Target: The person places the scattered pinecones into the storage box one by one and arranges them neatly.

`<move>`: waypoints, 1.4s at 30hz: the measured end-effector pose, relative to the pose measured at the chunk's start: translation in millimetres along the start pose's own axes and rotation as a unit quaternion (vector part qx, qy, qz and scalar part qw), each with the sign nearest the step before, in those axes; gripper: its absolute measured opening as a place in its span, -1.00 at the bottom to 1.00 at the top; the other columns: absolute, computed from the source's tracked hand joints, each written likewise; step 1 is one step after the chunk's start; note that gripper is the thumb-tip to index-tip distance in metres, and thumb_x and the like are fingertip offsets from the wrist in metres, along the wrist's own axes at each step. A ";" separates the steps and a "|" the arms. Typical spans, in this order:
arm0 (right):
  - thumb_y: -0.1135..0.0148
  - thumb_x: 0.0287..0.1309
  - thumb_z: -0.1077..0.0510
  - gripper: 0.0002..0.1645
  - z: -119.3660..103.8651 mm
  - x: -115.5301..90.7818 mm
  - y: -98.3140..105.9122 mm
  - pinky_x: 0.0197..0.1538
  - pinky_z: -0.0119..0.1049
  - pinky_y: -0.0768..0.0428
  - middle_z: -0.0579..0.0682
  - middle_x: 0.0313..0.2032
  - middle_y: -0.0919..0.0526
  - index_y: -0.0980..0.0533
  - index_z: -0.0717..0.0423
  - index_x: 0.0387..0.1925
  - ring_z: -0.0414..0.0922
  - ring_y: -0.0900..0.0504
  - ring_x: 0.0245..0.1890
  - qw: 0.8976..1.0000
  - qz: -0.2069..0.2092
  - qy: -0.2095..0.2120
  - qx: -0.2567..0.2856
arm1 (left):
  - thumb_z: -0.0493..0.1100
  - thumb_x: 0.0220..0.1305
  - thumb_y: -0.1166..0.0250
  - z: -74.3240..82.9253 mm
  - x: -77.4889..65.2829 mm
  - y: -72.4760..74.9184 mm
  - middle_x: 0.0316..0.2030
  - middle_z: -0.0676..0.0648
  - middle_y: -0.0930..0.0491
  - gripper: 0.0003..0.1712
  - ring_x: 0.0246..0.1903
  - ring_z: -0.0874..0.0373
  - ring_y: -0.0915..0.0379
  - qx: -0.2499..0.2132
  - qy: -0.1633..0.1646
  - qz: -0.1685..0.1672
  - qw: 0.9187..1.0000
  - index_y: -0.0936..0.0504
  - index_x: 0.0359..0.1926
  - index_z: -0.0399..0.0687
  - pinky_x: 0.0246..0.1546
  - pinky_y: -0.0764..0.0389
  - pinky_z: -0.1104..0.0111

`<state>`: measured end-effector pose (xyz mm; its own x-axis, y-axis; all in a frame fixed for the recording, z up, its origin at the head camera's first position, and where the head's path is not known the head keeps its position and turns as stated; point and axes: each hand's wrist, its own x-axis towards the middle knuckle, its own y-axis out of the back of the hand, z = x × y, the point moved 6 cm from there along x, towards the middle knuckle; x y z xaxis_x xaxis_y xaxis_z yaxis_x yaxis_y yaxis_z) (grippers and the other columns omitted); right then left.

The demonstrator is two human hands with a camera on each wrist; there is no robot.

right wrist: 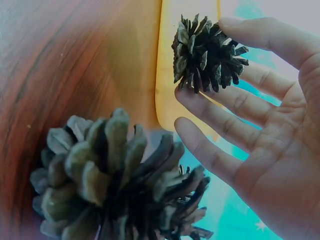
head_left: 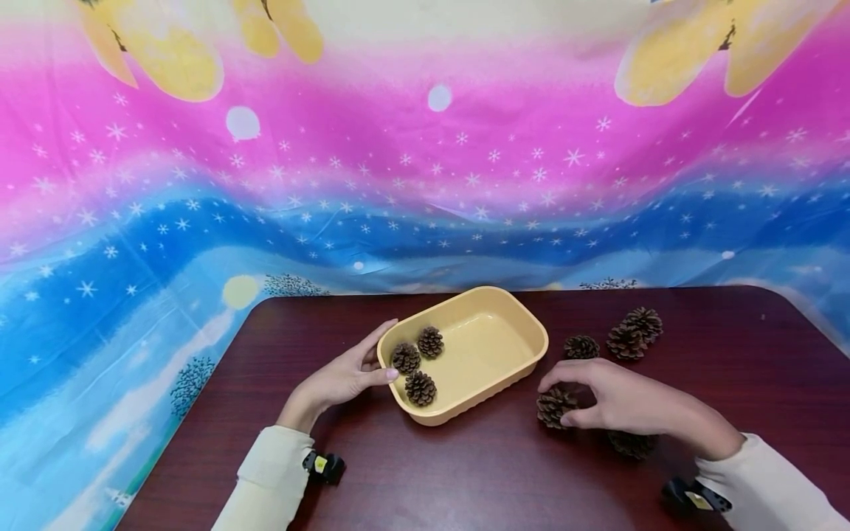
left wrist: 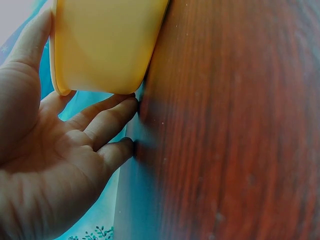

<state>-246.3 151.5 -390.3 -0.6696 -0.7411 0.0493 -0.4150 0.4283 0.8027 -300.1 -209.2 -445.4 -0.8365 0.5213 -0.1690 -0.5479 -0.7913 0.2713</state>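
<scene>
A pale yellow plastic tub point(head_left: 478, 394) stands on the table, with three brown pine cones point(head_left: 420, 388) grouped at its left end. My left hand point(head_left: 348, 375) holds the tub's left end, thumb over the rim and fingers along the outside wall; the left wrist view shows the fingertips low by the tabletop. To the right of the tub, my right hand point(head_left: 624, 394) pinches a pine cone point(right wrist: 207, 57) between thumb and fingers. Another pine cone point(head_left: 633, 445) lies beneath the right wrist, partly hidden in the head view and large up close in the right wrist view.
Behind the right hand lie a single pine cone point(head_left: 581, 346) and two touching ones point(head_left: 626, 341). The dark red-brown table point(head_left: 425, 479) ends at a rounded back edge, where a colourful snowflake-patterned cloth point(head_left: 425, 184) hangs.
</scene>
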 end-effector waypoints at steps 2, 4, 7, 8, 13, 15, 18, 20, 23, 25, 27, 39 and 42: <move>-0.47 0.27 0.08 -0.62 -0.8 -0.1 -0.2 -0.04 -0.34 -0.62 -0.21 0.04 -0.70 -0.63 -0.11 0.11 -0.36 -0.57 -0.04 1.000 0.001 0.002 0.004 | -0.26 0.49 -0.30 0.4 -0.1 -0.2 0.65 -0.28 0.02 0.07 0.47 -0.35 -0.29 0.001 -0.003 0.000 1.000 0.20 0.72 0.21 0.44 -0.41 -0.04; -0.47 0.27 0.08 -0.62 -1.1 -0.3 -0.4 -0.04 -0.33 -0.62 -0.21 0.04 -0.70 -0.63 -0.12 0.11 -0.36 -0.57 -0.04 1.000 0.003 0.001 0.002 | -0.25 0.49 -0.30 0.5 -0.2 -0.3 0.65 -0.28 0.02 0.07 0.47 -0.35 -0.29 0.002 -0.003 0.001 1.000 0.20 0.72 0.21 0.44 -0.40 -0.05; -0.47 0.28 0.04 -0.63 -1.1 -0.5 -0.8 -0.01 -0.30 -0.64 -0.24 0.03 -0.70 -0.63 -0.13 0.10 -0.35 -0.59 0.01 1.000 0.008 0.002 -0.007 | -0.22 0.48 -0.31 0.3 -0.6 -0.1 0.65 -0.27 0.02 0.07 0.47 -0.34 -0.30 0.004 -0.002 0.003 1.000 0.19 0.72 0.22 0.44 -0.41 -0.04; -0.46 0.29 0.03 -0.63 -0.8 -0.6 -1.1 -0.01 -0.29 -0.65 -0.24 0.03 -0.70 -0.63 -0.13 0.10 -0.35 -0.59 0.01 1.000 0.009 0.002 -0.008 | -0.21 0.48 -0.32 0.2 -0.5 -0.1 0.65 -0.28 0.02 0.07 0.47 -0.34 -0.30 0.004 -0.002 0.003 1.000 0.19 0.72 0.22 0.44 -0.41 -0.04; -0.45 0.31 0.00 -0.64 1.2 -1.2 -3.8 0.00 -0.29 -0.65 -0.24 0.03 -0.70 -0.63 -0.12 0.10 -0.35 -0.59 0.01 1.000 0.013 0.004 -0.009 | -0.16 0.46 -0.35 0.6 -0.9 0.4 0.65 -0.27 0.00 0.09 0.47 -0.33 -0.30 0.007 -0.001 0.005 1.000 0.18 0.72 0.23 0.44 -0.41 -0.04; -0.45 0.31 0.00 -0.65 1.9 -1.4 -5.1 0.00 -0.29 -0.65 -0.23 0.03 -0.70 -0.63 -0.12 0.09 -0.36 -0.59 0.01 1.000 0.016 0.006 -0.008 | -0.15 0.47 -0.35 0.8 -0.8 0.4 0.65 -0.27 0.00 0.09 0.47 -0.33 -0.31 0.009 -0.002 0.005 1.000 0.19 0.72 0.23 0.44 -0.41 -0.04; -0.45 0.30 0.01 -0.65 2.6 -1.5 -6.6 0.00 -0.28 -0.65 -0.23 0.02 -0.70 -0.63 -0.12 0.09 -0.36 -0.59 0.01 1.000 0.017 0.006 -0.007 | -0.14 0.47 -0.35 0.4 -0.5 0.6 0.65 -0.27 0.00 0.08 0.46 -0.33 -0.31 0.009 -0.001 0.005 1.000 0.18 0.72 0.26 0.44 -0.41 -0.02; -0.45 0.30 0.01 -0.65 2.8 -1.3 -7.4 0.00 -0.28 -0.65 -0.23 0.03 -0.69 -0.63 -0.13 0.09 -0.36 -0.59 0.00 1.000 0.015 0.004 -0.005 | -0.14 0.47 -0.35 0.3 -0.4 0.7 0.65 -0.26 0.02 0.08 0.47 -0.32 -0.31 0.008 0.000 0.004 1.000 0.18 0.72 0.27 0.44 -0.40 -0.01; -0.44 0.31 0.00 -0.66 2.8 -0.7 -8.2 0.02 -0.26 -0.65 -0.24 0.03 -0.69 -0.63 -0.15 0.09 -0.35 -0.59 0.01 1.000 0.013 0.000 -0.006 | -0.14 0.47 -0.35 0.4 -0.6 0.9 0.66 -0.24 0.04 0.08 0.48 -0.32 -0.29 0.008 0.003 0.005 1.000 0.18 0.72 0.28 0.44 -0.39 0.00; -0.44 0.31 0.00 -0.66 2.8 -0.2 -8.5 0.04 -0.24 -0.65 -0.24 0.04 -0.69 -0.63 -0.16 0.09 -0.34 -0.59 0.03 1.000 0.012 -0.002 -0.008 | -0.14 0.46 -0.35 0.3 -0.4 0.9 0.66 -0.23 0.04 0.09 0.48 -0.32 -0.29 0.008 0.003 0.005 1.000 0.18 0.72 0.27 0.44 -0.39 0.00; -0.44 0.31 0.00 -0.66 2.6 0.4 -8.6 0.05 -0.24 -0.65 -0.24 0.04 -0.69 -0.63 -0.17 0.09 -0.33 -0.60 0.04 1.000 0.012 -0.003 -0.010 | -0.13 0.47 -0.35 0.1 -0.1 0.8 0.66 -0.25 0.03 0.09 0.48 -0.32 -0.29 0.010 0.002 0.005 1.000 0.19 0.72 0.24 0.44 -0.39 0.01; -0.45 0.31 0.01 -0.64 -6.1 3.4 0.1 0.06 -0.17 -0.67 -0.23 0.06 -0.70 -0.63 -0.11 0.10 -0.28 -0.62 0.06 0.999 0.038 0.006 -0.035 | -0.13 0.44 -0.38 -0.4 -0.1 0.1 0.65 -0.22 -0.03 0.11 0.47 -0.30 -0.31 0.005 0.006 0.006 1.000 0.17 0.71 0.32 0.45 -0.37 -0.04; -0.44 0.32 0.02 -0.64 -9.6 4.3 2.8 0.08 -0.17 -0.67 -0.24 0.06 -0.70 -0.63 -0.10 0.11 -0.26 -0.63 0.08 0.998 0.049 0.012 -0.045 | -0.12 0.44 -0.38 -0.4 -0.6 -0.1 0.65 -0.23 -0.03 0.10 0.48 -0.32 -0.29 0.006 0.004 0.007 1.000 0.17 0.71 0.31 0.46 -0.36 -0.07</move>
<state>-244.5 144.6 -382.2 -0.6891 -0.7104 0.1435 -0.2903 0.4520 0.8435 -299.6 -209.6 -445.7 -0.8443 0.5073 -0.1726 -0.5358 -0.7949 0.2847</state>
